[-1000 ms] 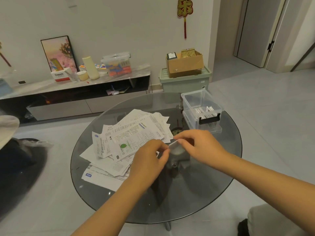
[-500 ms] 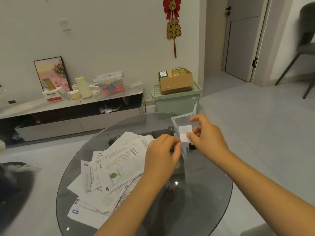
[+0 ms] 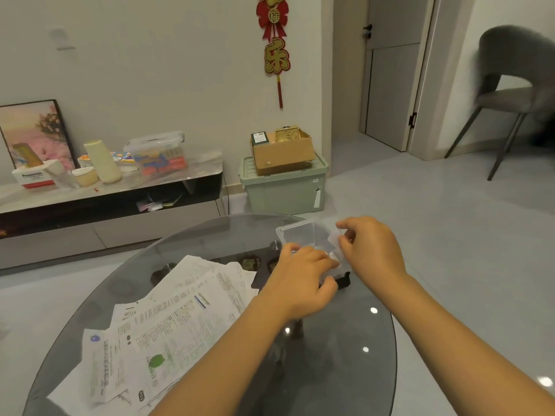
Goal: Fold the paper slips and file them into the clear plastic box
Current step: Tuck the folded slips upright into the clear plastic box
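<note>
The clear plastic box stands on the far right part of the round glass table, mostly hidden by my hands. My right hand hovers over the box and pinches a small folded white slip between thumb and fingers. My left hand rests against the box's near left side, fingers curled over its edge and touching folded slips inside. A loose pile of unfolded printed paper slips lies on the table to the left.
A low TV cabinet with boxes and bottles runs along the far wall. A green storage bin with a cardboard box on top stands behind the table. A grey chair is at the right by a door.
Both hands moved forward from the table's middle to the box, the right one carrying the folded slip over it. The camera tilted up.
</note>
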### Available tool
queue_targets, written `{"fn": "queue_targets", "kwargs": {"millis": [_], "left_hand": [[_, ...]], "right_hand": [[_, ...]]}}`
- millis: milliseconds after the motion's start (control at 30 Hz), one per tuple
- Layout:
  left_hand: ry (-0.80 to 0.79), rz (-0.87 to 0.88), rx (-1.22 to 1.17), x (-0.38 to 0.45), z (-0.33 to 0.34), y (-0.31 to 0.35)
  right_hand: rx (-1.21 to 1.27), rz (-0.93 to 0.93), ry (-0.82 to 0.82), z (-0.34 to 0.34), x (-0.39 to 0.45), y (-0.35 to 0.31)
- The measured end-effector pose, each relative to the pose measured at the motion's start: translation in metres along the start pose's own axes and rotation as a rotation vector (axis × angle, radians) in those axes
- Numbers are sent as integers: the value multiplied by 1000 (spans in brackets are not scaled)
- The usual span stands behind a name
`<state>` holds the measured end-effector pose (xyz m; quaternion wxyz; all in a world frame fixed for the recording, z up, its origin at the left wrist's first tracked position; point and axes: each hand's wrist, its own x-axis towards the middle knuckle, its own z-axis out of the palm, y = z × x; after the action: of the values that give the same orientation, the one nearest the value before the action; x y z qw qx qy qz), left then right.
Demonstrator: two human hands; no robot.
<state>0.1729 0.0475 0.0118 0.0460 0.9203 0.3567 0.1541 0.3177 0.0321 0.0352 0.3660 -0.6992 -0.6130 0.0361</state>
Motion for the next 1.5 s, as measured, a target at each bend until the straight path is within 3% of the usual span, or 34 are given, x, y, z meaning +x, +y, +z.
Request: {"fn": "queue_targets", "kwargs": {"millis": [200, 567, 833, 1000, 1267, 1500], "left_hand": [[-71, 17, 75, 16, 7, -6], [-10, -7, 82, 13, 11, -13], [1, 3, 23, 9, 13, -17], [-20, 0, 16, 10, 13, -16], [-79, 31, 2, 16, 9, -8], [-181, 12, 87, 22, 9, -6]], "right_hand": [[-102, 34, -66, 4, 7, 4], [-255, 45, -129, 14, 8, 4], [-574, 38, -259, 20, 14, -3], [-370, 94, -362, 9, 19, 5], [-86, 148, -242, -1, 15, 18], [-57, 155, -239, 1, 16, 20]]}}
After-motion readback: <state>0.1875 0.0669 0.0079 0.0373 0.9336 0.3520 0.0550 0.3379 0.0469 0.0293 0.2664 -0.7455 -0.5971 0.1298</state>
